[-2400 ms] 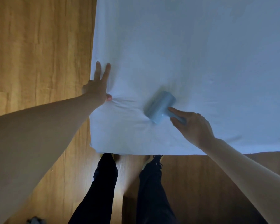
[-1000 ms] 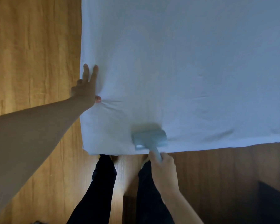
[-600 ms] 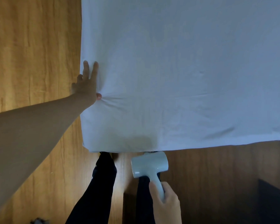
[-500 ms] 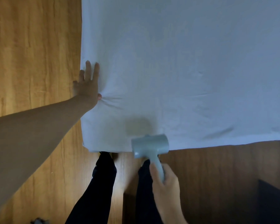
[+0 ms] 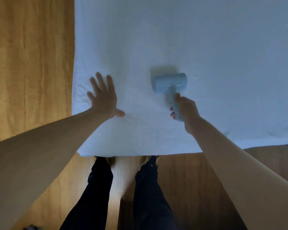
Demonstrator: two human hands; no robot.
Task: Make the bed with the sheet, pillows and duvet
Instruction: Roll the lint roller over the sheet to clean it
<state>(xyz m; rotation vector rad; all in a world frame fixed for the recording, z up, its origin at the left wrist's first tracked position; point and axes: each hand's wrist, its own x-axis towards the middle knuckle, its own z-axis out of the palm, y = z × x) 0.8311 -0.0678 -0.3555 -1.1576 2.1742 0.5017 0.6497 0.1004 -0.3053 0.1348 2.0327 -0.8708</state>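
Note:
A white sheet (image 5: pixel 198 47) covers the bed and fills the upper right of the head view, with its near-left corner in front of me. My left hand (image 5: pixel 103 98) lies flat on the sheet near its left edge, fingers spread and straight. My right hand (image 5: pixel 184 108) grips the handle of a pale blue lint roller (image 5: pixel 170 82), whose head rests on the sheet further in. Small creases show around my left hand. No pillows or duvet are in view.
Wooden floor (image 5: pixel 28 63) runs along the left side of the bed and in front of it. My legs in dark trousers (image 5: pixel 96 188) stand right at the bed's near edge.
The right hand has pushed the roller from beyond the near edge up onto the sheet. The left hand has shifted from the sheet's left edge to lie flat further in.

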